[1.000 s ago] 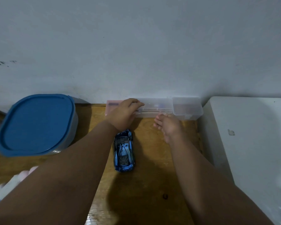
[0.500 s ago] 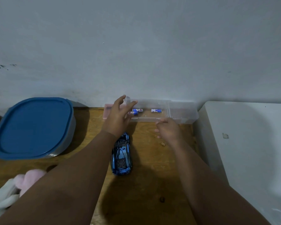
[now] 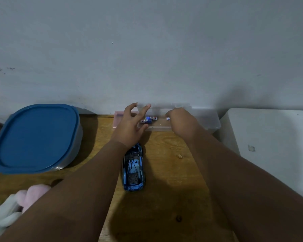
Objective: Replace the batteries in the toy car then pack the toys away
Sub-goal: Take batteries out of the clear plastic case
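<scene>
Head view: I see my left hand (image 3: 129, 126) spread over the left part of the clear case (image 3: 210, 119) at the back of the bench (image 3: 164, 198), fingers splayed, thumb and forefinger on the raised lid (image 3: 163, 107). My right hand (image 3: 182, 122) reaches into the case; I can't tell whether it grips anything. Batteries (image 3: 150, 119) lie inside between the hands. The car (image 3: 133, 170) sits on the bench just below my left wrist. A blue-lidded tub (image 3: 35, 137) stands at left.
</scene>
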